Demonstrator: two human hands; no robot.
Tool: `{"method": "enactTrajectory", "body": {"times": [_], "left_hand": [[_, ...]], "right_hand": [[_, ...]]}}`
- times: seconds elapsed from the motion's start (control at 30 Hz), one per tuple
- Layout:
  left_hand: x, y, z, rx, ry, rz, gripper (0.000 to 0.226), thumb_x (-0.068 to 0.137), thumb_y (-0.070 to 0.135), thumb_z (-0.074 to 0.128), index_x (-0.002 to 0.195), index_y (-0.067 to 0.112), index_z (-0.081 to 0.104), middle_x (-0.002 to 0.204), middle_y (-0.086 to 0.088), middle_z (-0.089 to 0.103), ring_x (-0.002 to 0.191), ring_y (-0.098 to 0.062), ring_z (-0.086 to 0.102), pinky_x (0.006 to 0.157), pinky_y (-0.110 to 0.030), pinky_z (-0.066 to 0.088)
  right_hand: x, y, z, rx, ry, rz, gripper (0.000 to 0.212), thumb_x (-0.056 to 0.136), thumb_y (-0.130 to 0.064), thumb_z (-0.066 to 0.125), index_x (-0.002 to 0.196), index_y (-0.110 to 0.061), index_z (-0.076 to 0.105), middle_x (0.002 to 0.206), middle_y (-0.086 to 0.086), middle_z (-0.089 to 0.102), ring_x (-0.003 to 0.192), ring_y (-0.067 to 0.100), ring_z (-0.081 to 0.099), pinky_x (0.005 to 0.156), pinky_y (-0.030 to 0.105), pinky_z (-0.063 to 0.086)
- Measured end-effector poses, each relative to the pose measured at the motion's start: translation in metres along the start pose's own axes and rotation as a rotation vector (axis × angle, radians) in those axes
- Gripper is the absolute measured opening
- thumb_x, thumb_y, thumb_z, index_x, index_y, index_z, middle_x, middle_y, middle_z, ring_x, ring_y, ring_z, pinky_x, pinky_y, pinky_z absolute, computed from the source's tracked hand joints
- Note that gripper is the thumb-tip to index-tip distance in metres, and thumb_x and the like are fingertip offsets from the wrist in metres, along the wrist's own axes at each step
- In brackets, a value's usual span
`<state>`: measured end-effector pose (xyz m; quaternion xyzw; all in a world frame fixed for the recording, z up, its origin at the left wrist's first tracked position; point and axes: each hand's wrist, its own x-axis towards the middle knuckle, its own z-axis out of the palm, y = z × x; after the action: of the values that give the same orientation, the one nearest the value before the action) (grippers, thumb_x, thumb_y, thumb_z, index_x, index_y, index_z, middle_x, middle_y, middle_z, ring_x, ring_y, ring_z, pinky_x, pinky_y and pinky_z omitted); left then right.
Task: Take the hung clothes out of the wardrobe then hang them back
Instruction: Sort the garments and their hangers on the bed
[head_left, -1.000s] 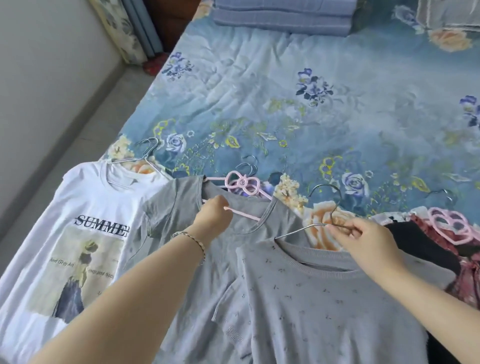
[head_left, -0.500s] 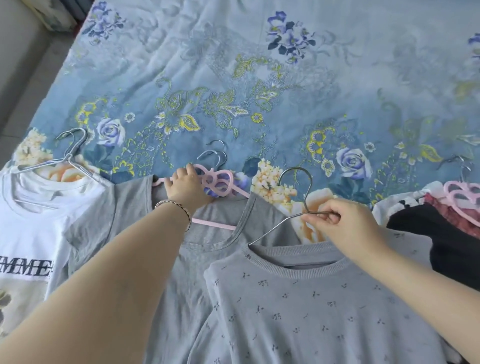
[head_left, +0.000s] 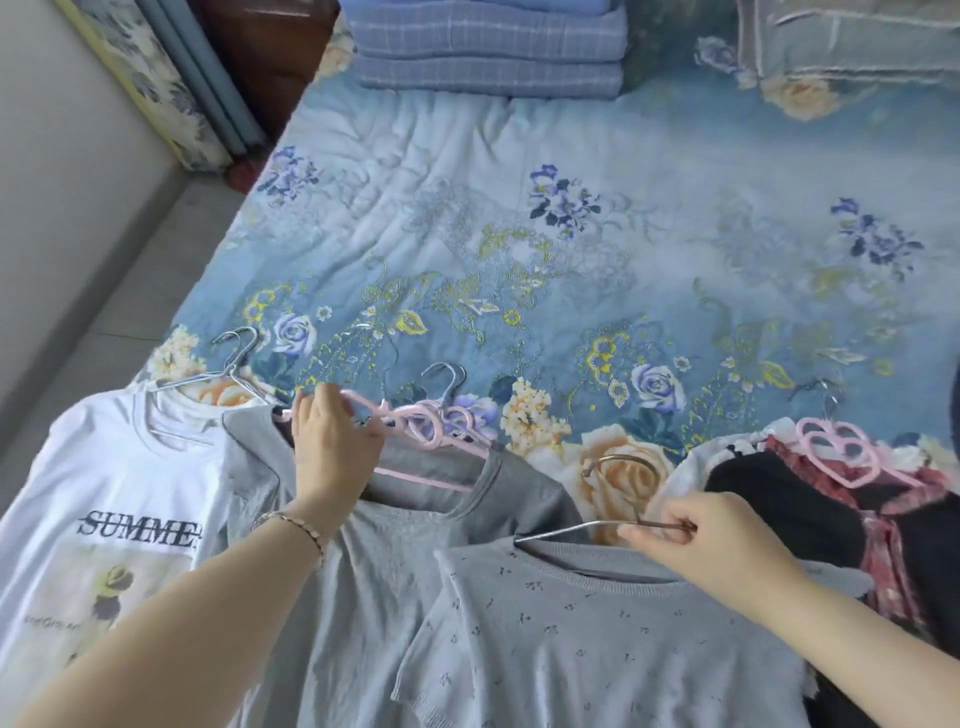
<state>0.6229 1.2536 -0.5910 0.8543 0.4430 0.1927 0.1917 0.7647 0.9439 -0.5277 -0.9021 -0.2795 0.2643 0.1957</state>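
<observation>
Along the near edge of the bed, in the head view, I see the clothes laid in a row, none back in the wardrobe yet. The left hand grips the pink hanger of the grey T-shirt. The right hand pinches the wire hanger of the speckled grey top, which overlaps that T-shirt. I reckon lifting both together could drag one garment off its hanger.

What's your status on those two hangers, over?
Left hand grips pink hanger in grey T-shirt. Right hand pinches wire hanger in speckled knit top. Both garments on bed; knit top overlaps T-shirt.
</observation>
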Motion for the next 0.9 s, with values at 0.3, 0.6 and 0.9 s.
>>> {"method": "enactTrajectory", "body": {"times": [0.3, 0.6, 0.9], "left_hand": [[-0.071, 0.020, -0.195, -0.205, 0.305, -0.183, 0.020, 0.071, -0.002, 0.065, 0.088, -0.006, 0.056, 0.100, -0.024, 0.055, 0.106, -0.039, 0.047, 0.099, -0.043, 0.035], [-0.220, 0.048, -0.328, -0.227, 0.353, -0.199, 0.016, 0.067, 0.003, 0.064, 0.082, -0.001, 0.060, 0.105, -0.014, 0.057, 0.118, -0.031, 0.045, 0.107, -0.046, 0.034], [-0.317, 0.060, -0.448, -0.309, 0.439, -0.156, 0.026, 0.070, -0.001, 0.062, 0.088, 0.012, 0.046, 0.093, -0.005, 0.052, 0.101, -0.025, 0.050, 0.089, -0.038, 0.046]], "right_hand": [[-0.131, -0.037, -0.108, -0.126, 0.052, 0.035, 0.064, 0.081, -0.046, 0.065, 0.048, -0.019, 0.017, 0.050, -0.001, 0.019, 0.053, 0.022, 0.027, 0.054, 0.032, 0.016], [-0.269, -0.098, -0.152, -0.095, 0.255, -0.021, 0.062, 0.084, -0.047, 0.062, 0.046, -0.017, 0.023, 0.046, 0.004, 0.024, 0.048, 0.021, 0.026, 0.048, 0.031, 0.017], [-0.354, -0.210, -0.156, 0.113, 0.350, -0.277, 0.052, 0.092, -0.032, 0.051, 0.049, -0.013, 0.029, 0.050, 0.007, 0.030, 0.050, 0.021, 0.029, 0.051, 0.032, 0.025]]}}
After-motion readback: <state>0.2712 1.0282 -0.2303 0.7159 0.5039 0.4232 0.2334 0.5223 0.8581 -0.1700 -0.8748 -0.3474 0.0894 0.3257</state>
